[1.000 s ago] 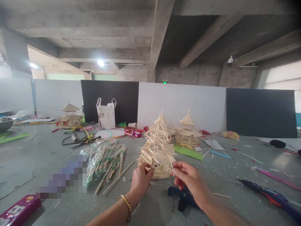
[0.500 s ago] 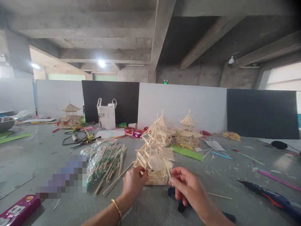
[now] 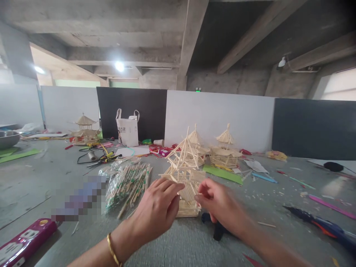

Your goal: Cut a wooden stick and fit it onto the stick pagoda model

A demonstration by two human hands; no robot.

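A pagoda model (image 3: 185,163) built of thin wooden sticks stands on the grey table right in front of me. My left hand (image 3: 157,209), a gold bangle on its wrist, lies against the model's lower left side with the fingers stretched across its lower roof. My right hand (image 3: 219,204) pinches the lower right edge of the model. Both hands cover much of its base. A dark blue glue gun (image 3: 218,230) lies on the table under my right hand.
A pile of wrapped chopsticks (image 3: 126,181) lies left of the model. Two more stick pagodas (image 3: 225,152) stand behind it, another (image 3: 85,129) at far left. A second glue gun (image 3: 322,226) lies at right, a pink power strip (image 3: 23,243) at near left, a white bag (image 3: 128,128) at the back.
My left hand has slid up and opened across the model's lower roof. The model has turned and tilted slightly left. My right hand stays at its lower right edge.
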